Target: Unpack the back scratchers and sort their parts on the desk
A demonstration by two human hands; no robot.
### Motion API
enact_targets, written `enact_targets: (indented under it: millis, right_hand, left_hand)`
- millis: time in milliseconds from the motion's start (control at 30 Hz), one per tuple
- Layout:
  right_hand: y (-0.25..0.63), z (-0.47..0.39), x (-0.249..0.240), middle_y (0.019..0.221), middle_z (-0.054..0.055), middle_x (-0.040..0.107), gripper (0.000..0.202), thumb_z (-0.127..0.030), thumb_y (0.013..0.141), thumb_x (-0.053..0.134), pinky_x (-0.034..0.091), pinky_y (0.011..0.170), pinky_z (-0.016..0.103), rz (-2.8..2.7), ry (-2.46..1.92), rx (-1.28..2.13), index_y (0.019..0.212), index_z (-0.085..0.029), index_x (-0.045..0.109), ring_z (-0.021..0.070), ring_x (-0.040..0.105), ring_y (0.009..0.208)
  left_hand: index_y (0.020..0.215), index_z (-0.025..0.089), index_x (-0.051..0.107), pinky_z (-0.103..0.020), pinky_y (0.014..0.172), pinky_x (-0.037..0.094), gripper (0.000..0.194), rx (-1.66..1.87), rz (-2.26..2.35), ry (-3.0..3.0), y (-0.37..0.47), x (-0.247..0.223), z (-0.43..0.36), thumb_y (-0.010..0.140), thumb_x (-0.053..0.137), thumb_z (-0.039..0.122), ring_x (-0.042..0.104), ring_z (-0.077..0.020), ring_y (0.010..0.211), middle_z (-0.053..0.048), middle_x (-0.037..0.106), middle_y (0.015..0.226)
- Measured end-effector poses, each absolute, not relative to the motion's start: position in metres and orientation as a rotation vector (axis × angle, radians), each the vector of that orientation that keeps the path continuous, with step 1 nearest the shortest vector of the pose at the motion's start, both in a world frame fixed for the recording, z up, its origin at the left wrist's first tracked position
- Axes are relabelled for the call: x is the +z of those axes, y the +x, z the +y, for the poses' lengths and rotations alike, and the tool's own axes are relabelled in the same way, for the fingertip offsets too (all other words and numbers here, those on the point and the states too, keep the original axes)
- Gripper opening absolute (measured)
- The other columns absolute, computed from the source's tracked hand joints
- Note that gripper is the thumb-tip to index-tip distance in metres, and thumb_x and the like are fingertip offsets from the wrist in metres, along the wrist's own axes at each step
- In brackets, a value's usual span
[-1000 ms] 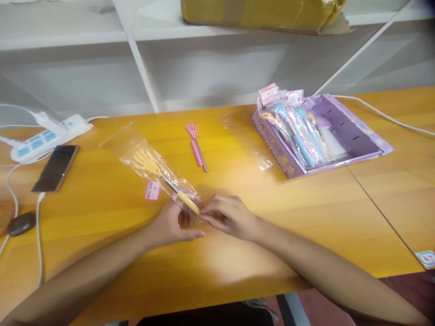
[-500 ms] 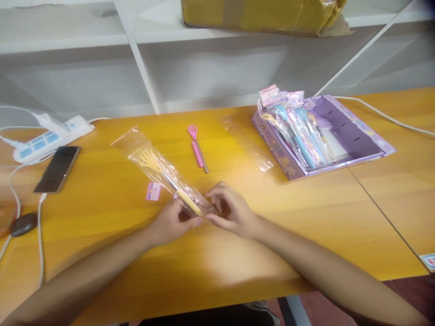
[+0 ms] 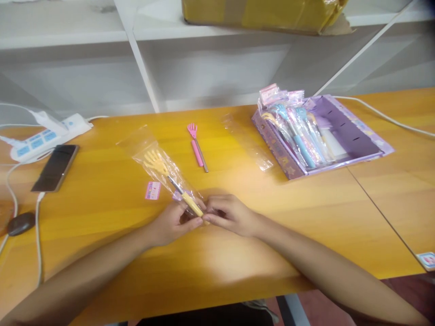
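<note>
A yellow hand-shaped scratcher (image 3: 192,203) with a metal rod lies slanted inside a clear plastic bag (image 3: 144,151), its claw pointing up and left. My left hand (image 3: 173,222) grips the bagged handle from the left. My right hand (image 3: 233,215) pinches the handle end of the bag, its fingertips beside my left thumb. Beyond them lie a pink scratcher (image 3: 192,131) and a pink tube (image 3: 197,154), side by side. Small pink-and-purple cards are near the bag, one card (image 3: 152,190) to its left and another partly behind it.
A purple box (image 3: 360,131) at the right holds several bagged scratchers (image 3: 299,131). An empty clear bag (image 3: 249,145) lies left of it. At the left are a phone (image 3: 56,167), a power strip (image 3: 50,136), cables and a black mouse-like object (image 3: 21,224).
My right fingers have closed in on the handle end of the bag. The yellow scratcher and its bag have shifted slightly, the claw a little to the right.
</note>
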State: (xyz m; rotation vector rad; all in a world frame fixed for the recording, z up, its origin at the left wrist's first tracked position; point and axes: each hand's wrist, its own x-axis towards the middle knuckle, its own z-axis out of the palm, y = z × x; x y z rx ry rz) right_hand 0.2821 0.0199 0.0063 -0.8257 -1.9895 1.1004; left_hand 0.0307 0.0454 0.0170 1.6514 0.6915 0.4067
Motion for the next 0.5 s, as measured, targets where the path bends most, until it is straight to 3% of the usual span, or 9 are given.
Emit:
enact_targets:
  millis: [500]
  right_hand:
    - [0.282,0.0207,0.0075,0.078,0.001,0.062,0.033,-0.031,0.115,0.05,0.045,0.069,0.028,-2.107,-0.808,1.024,0.087,-0.02,0.063,0.0151,0.057,0.071]
  left_hand:
    - [0.113,0.021,0.067,-0.031,0.081,0.055,0.015,0.412,0.706,1.673,0.0337,0.0194,0.0448,0.103,0.062,0.03,0.063,-0.0181,0.088,-0.004,0.066,0.101]
